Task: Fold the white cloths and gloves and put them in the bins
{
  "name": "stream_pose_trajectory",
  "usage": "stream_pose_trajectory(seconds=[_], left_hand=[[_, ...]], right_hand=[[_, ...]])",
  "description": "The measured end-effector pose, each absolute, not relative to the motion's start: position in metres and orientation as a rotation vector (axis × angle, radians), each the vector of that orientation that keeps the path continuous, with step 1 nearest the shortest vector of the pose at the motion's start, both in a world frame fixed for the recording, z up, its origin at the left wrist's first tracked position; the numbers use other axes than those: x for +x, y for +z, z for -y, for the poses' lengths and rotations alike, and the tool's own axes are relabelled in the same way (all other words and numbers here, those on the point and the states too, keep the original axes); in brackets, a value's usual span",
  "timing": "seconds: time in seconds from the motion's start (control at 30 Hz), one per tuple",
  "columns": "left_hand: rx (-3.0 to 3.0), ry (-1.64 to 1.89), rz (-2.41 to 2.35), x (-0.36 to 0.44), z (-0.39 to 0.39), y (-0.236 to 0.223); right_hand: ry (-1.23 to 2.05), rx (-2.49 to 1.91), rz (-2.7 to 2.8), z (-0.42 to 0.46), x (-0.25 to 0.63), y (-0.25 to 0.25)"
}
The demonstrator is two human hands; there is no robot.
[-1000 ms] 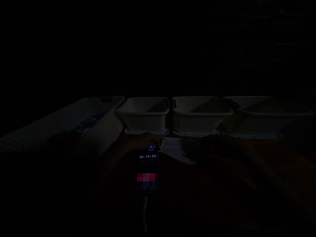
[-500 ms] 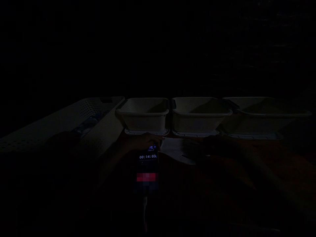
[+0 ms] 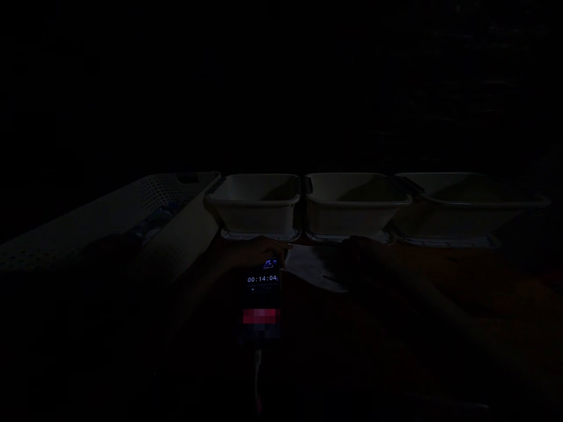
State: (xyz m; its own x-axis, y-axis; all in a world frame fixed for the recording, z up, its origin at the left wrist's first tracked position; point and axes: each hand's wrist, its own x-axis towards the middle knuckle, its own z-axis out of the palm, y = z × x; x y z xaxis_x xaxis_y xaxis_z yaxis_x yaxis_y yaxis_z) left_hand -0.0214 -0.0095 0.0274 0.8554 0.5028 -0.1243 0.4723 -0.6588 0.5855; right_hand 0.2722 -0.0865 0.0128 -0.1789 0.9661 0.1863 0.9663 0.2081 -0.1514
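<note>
The scene is very dark. My left hand (image 3: pixel 259 249) is at the left end of a flat white piece (image 3: pixel 314 266), its fingers closed on the edge. The piece looks soft and has a notch on its near side; whether it is cloth, a glove or paper I cannot make out. Over its right part lies my right hand (image 3: pixel 363 252), mostly a dark shape with its fingers hidden. Just below my left hand is a lit phone (image 3: pixel 263 293) showing a running timer, with a white cable (image 3: pixel 257 369) plugged into its near end.
Three pale plastic basins (image 3: pixel 253 217), (image 3: pixel 352 218), (image 3: pixel 457 223) stand in a row behind my hands, each on a white base. A large perforated basket (image 3: pixel 193 234) is at the left, with some bluish shiny items (image 3: pixel 156 220) inside. The reddish-brown tabletop (image 3: pixel 505 281) shows faintly.
My right hand has moved left, further over the white piece. My left hand stays where it was. The phone's timer has advanced by one second.
</note>
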Motion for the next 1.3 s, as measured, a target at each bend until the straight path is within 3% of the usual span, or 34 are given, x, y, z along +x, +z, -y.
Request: stream_pose_trajectory(seconds=[0.4,1.3], left_hand=[[2.401,0.064,-0.716,-0.021,0.009,0.026],[2.409,0.084,-0.682,-0.021,0.005,0.021]], right_hand=[[0.176,-1.980,2.179,0.083,0.267,0.016],[0.189,-1.903,2.158,0.065,0.294,-0.001]])
